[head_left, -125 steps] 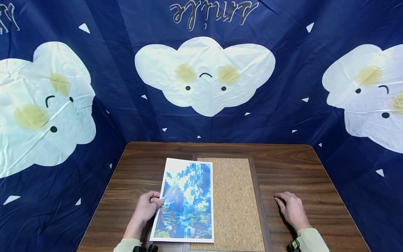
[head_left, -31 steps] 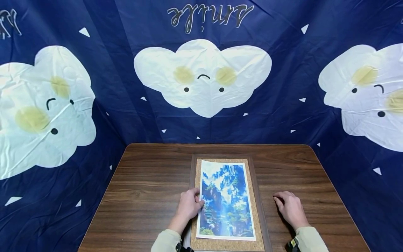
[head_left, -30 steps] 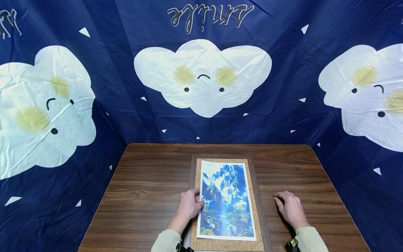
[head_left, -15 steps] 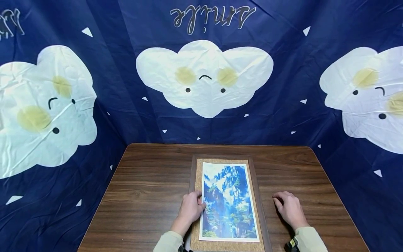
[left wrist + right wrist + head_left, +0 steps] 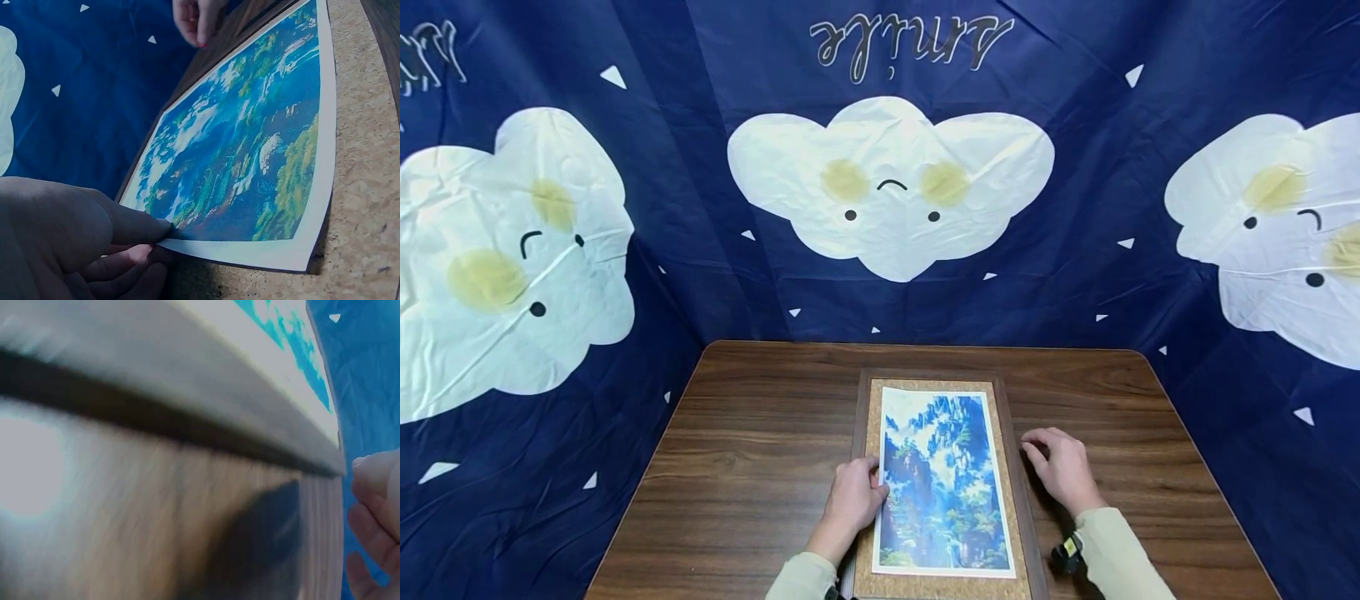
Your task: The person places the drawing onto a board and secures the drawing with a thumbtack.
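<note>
A printed picture [image 5: 943, 492] of blue mountains and a waterfall, with a white border, lies over a cork board [image 5: 951, 587] in a brown wooden frame. My left hand [image 5: 852, 498] pinches the picture's left edge, thumb on top and fingers beneath; in the left wrist view the near corner stands slightly off the cork. Just outside the frame's right side is my right hand [image 5: 1063, 468], thumb and forefinger drawn together. A small red thing [image 5: 202, 45] shows at those fingertips in the left wrist view, too small to name.
The board lies on a dark wood table [image 5: 752, 433]. Behind and at both sides hangs a navy cloth [image 5: 700, 275] printed with white clouds. A strap with a small device [image 5: 1066, 553] sits on the right wrist.
My left hand has brought the picture rightward from the board's left side onto the cork, then slightly nearer. In the last half second my right hand has moved left and away, towards the frame.
</note>
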Tool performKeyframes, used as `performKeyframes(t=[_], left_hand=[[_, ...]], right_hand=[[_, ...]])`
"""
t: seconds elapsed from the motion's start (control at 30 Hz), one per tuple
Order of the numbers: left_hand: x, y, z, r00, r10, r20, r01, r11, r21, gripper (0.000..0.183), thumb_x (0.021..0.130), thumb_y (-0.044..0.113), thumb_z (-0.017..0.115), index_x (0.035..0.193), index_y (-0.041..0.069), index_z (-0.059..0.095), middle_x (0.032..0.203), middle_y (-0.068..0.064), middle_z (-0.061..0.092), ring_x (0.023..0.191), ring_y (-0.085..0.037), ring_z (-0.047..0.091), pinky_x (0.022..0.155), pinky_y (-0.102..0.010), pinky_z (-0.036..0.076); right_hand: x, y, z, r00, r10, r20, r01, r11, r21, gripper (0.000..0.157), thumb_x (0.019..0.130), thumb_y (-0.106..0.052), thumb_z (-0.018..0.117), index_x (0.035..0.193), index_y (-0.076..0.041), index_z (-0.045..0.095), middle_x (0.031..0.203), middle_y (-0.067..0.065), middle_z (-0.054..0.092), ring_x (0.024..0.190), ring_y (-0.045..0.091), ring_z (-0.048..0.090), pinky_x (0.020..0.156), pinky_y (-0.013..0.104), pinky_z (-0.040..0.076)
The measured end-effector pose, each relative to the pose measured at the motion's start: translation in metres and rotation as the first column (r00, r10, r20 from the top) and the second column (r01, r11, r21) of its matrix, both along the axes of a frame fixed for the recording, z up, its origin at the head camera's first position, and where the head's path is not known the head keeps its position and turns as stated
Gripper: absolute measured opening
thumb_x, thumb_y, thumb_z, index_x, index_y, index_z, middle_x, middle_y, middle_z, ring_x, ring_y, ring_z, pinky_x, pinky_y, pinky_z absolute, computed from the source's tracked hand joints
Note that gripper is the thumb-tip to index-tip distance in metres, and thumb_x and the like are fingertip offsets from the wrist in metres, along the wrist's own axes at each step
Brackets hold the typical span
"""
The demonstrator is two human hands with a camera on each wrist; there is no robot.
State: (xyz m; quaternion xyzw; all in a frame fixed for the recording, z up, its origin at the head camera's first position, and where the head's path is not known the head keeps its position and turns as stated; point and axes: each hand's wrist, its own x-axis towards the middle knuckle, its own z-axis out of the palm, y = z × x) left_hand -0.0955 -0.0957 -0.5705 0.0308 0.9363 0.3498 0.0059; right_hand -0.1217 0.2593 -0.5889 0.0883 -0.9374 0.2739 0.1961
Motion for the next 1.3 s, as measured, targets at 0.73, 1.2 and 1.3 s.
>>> performKeyframes(t=[0.73,1.2,1.3], left_hand=[[0.002,-0.002,0.001,1.000,0.020,0.005,-0.020,0.999,-0.026,0.042,0.081,0.003,0.084,0.121,-0.006,0.073,0.067,0.005,0.055,0.066,-0.013,0.057,0.063,-0.032,0.050],[0.003,0.000,0.000,0.999,0.022,0.032,-0.022,1.000,-0.008,0.042,0.081,0.000,0.083,0.122,-0.006,0.072,0.066,0.006,0.053,0.061,-0.010,0.053,0.058,-0.029,0.046],[0.003,0.001,0.001,0.999,0.018,0.026,-0.018,1.000,-0.013,0.042,0.081,0.000,0.083,0.122,-0.006,0.072,0.066,0.006,0.053,0.062,-0.011,0.054,0.058,-0.030,0.047]], right_hand=[[-0.056,-0.067,0.014,0.975,0.145,0.169,-0.120,0.981,-0.152,0.005,0.095,-0.007,0.077,0.099,-0.009,0.080,0.098,0.003,0.076,0.087,0.020,0.070,0.080,0.044,0.059],[-0.078,-0.091,0.011,0.953,0.169,0.250,-0.126,0.976,-0.178,0.007,0.098,-0.010,0.074,0.099,-0.012,0.081,0.092,-0.001,0.077,0.082,0.016,0.069,0.080,0.044,0.058],[-0.083,-0.093,0.009,0.953,0.156,0.259,-0.115,0.979,-0.166,0.007,0.099,-0.012,0.074,0.098,-0.013,0.081,0.093,-0.002,0.076,0.083,0.016,0.069,0.081,0.045,0.058]])
